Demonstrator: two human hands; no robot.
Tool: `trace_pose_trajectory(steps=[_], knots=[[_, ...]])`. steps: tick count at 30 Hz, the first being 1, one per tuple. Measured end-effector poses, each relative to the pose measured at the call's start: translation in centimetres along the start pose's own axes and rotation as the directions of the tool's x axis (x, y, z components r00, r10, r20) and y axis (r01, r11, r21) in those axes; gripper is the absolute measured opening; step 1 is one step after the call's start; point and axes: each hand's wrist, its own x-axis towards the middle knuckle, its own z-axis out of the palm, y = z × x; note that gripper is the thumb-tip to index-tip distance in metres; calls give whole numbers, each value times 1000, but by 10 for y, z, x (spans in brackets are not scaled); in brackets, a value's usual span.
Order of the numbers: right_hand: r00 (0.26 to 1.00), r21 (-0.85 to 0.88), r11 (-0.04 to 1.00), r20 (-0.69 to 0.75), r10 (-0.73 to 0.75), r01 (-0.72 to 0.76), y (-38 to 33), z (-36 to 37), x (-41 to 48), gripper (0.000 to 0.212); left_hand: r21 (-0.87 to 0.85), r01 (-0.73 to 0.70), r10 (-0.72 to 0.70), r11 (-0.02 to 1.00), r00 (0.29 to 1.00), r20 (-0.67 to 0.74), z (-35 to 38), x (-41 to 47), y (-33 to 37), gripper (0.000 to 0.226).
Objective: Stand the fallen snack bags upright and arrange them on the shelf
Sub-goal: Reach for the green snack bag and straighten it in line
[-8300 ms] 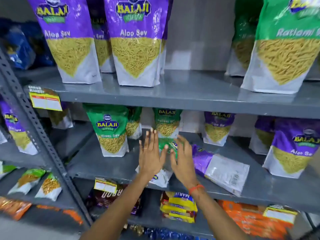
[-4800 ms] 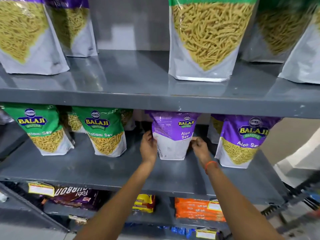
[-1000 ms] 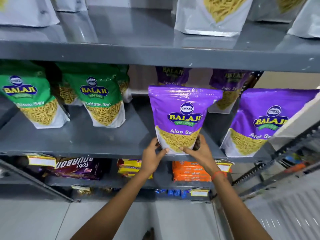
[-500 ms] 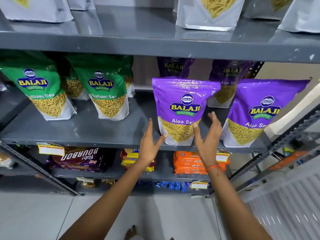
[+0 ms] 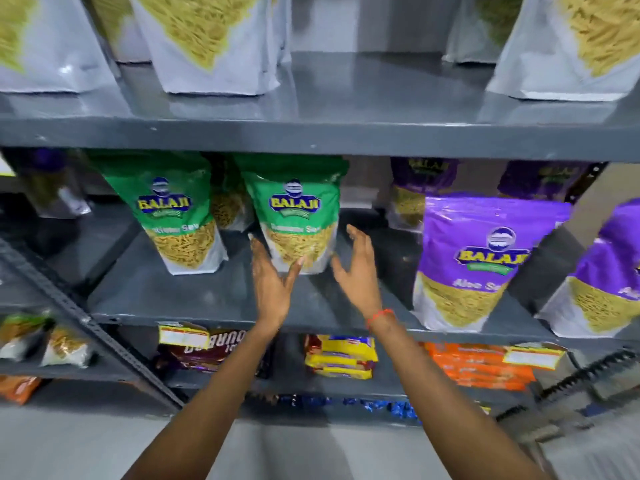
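Note:
On the grey middle shelf (image 5: 207, 299) a green Balaji Ratlami Sev bag (image 5: 298, 216) stands upright. My left hand (image 5: 272, 278) is open just left of its lower edge, the thumb near the bag's bottom. My right hand (image 5: 358, 268), with an orange thread at the wrist, is open just right of the bag, fingers spread, not touching it. A second green bag (image 5: 173, 216) stands further left. A purple Aloo Sev bag (image 5: 481, 258) stands upright near the shelf's front edge to the right, with another purple bag (image 5: 609, 271) at the far right.
More purple bags (image 5: 419, 188) stand at the back of the shelf. Large bags (image 5: 207, 39) fill the upper shelf (image 5: 346, 133). Below lie Bourbon packs (image 5: 207, 351), yellow packs (image 5: 341, 355) and orange packs (image 5: 474, 367). A slotted upright (image 5: 86, 323) stands at the left.
Both hands have left the purple Aloo Sev bag, which stays upright, and moved left to either side of the green bag. The view has shifted left too.

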Motion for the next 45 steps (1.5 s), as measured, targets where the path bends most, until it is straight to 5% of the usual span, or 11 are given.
trace_pose_trajectory(steps=[4,8,16,40,42,45], knots=[[899,134,905,244,364,-403,14,34,32,84,-108,247,-208,963,936,282,-15,50,-44,97],[894,216,888,294,338,-406,33,51,39,79,-145,321,-220,936,854,472,-16,68,-59,84],[867,211,865,323,378,-456,19,36,-2,58,-102,261,-199,960,890,410,-32,34,-73,41],[905,203,894,244,349,-400,9,23,-61,55,-55,292,-249,955,890,383,-51,-25,-57,44],[920,149,916,189,344,-373,8,25,-64,72,-49,287,-246,957,887,392,-52,-27,-52,46],[973,28,976,-87,216,-214,-11,28,-74,87,-14,226,-207,974,914,350,-58,-31,-36,58]])
